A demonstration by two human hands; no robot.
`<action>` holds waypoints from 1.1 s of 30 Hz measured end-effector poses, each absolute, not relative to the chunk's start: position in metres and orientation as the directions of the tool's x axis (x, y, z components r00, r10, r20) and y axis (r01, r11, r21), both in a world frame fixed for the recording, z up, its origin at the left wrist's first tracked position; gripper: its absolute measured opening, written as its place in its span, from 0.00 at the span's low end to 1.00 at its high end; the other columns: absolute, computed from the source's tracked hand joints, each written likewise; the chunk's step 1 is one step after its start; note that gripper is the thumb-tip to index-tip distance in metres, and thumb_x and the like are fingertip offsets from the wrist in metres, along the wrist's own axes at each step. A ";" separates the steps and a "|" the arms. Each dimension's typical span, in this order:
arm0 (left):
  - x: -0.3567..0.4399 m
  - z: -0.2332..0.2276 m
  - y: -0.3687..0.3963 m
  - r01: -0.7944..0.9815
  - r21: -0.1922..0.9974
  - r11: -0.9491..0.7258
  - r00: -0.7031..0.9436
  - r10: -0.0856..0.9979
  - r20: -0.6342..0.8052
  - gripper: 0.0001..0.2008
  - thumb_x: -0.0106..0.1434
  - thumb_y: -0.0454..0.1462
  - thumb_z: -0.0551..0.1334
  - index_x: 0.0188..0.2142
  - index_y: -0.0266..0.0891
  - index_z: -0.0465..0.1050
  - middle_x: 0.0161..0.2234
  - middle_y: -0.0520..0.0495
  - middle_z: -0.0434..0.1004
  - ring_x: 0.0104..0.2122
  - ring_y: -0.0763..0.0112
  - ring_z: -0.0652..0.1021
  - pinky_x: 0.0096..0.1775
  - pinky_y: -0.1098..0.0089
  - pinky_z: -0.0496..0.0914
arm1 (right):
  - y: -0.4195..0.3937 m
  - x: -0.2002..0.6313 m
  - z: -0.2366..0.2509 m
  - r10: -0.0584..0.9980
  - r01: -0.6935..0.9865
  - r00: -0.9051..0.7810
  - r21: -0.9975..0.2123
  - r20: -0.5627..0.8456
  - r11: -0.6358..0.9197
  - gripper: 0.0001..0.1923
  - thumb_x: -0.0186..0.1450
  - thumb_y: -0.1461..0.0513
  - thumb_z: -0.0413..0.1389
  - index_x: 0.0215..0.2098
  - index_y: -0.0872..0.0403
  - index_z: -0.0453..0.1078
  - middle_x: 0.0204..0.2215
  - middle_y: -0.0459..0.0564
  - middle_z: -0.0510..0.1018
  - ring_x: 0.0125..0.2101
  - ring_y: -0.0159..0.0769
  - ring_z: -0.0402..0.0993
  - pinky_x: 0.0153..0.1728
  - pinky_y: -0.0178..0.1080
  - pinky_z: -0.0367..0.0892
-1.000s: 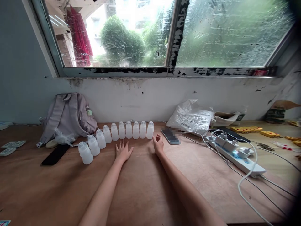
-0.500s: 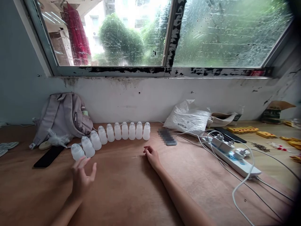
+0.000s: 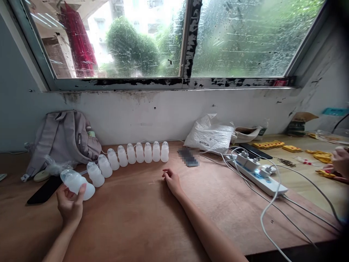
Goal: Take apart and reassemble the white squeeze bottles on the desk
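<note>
My left hand (image 3: 70, 205) grips a frosted white baby bottle (image 3: 77, 183) by its side, thumb on the near face. The bottle leans to the left, its capped top toward the backpack; I cannot tell whether its base touches the table. Beside it begins a curved row of several similar bottles, all upright, from the nearest bottle (image 3: 95, 174) to the far end bottle (image 3: 164, 152). My right hand (image 3: 172, 181) rests on the wooden table in front of the row's right end, holding nothing, its fingers loosely bent and slightly apart.
A grey backpack (image 3: 64, 136) and a black phone (image 3: 45, 190) lie left. At the right are a silver parcel bag (image 3: 209, 134), a blurred dark item (image 3: 189, 157), a power strip (image 3: 261, 178) with loose cables, and yellow parts (image 3: 268, 145). Another person's hand (image 3: 340, 162) shows there.
My left hand has closed on the leftmost bottle and tipped it left. My right hand stays on the table. The view has shifted right, bringing another person's hand into sight.
</note>
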State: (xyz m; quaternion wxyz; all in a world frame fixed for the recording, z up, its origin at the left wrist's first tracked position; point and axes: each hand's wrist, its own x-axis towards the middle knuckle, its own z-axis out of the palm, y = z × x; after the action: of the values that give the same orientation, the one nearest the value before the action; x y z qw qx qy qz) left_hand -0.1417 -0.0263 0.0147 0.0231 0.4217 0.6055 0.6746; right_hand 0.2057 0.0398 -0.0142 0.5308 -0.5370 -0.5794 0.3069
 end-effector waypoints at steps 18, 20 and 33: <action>0.032 0.005 -0.015 0.762 0.308 -0.569 0.414 0.795 0.443 0.19 0.55 0.44 0.54 0.47 0.44 0.60 0.38 0.46 0.70 0.36 0.64 0.73 0.36 0.66 0.69 | 0.015 0.193 0.004 0.866 0.619 -0.027 -0.672 0.499 0.406 0.21 0.62 0.54 0.44 0.14 0.53 0.58 0.11 0.43 0.61 0.15 0.28 0.57 0.20 0.32 0.49; 0.032 0.000 -0.017 0.762 0.323 -0.561 0.396 0.799 0.453 0.19 0.56 0.45 0.54 0.47 0.44 0.60 0.38 0.46 0.70 0.36 0.64 0.73 0.35 0.66 0.69 | 0.017 0.193 0.001 0.863 0.622 -0.034 -0.665 0.503 0.412 0.21 0.62 0.57 0.43 0.13 0.54 0.55 0.10 0.43 0.59 0.14 0.27 0.55 0.19 0.32 0.48; 0.037 0.010 -0.024 0.690 0.439 -0.576 0.424 0.813 0.399 0.21 0.56 0.45 0.55 0.48 0.42 0.58 0.39 0.46 0.69 0.34 0.65 0.74 0.32 0.68 0.69 | 0.016 0.203 -0.002 0.789 0.512 -0.015 -0.674 0.614 0.533 0.16 0.59 0.61 0.43 0.14 0.54 0.55 0.11 0.41 0.56 0.14 0.25 0.52 0.17 0.31 0.49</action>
State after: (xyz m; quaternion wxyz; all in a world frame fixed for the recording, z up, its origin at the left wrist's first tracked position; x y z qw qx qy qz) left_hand 0.0371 -0.0242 0.0103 0.1044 0.8374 0.4486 0.2943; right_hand 0.2031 0.0165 -0.0018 0.5260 -0.4647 -0.7000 0.1321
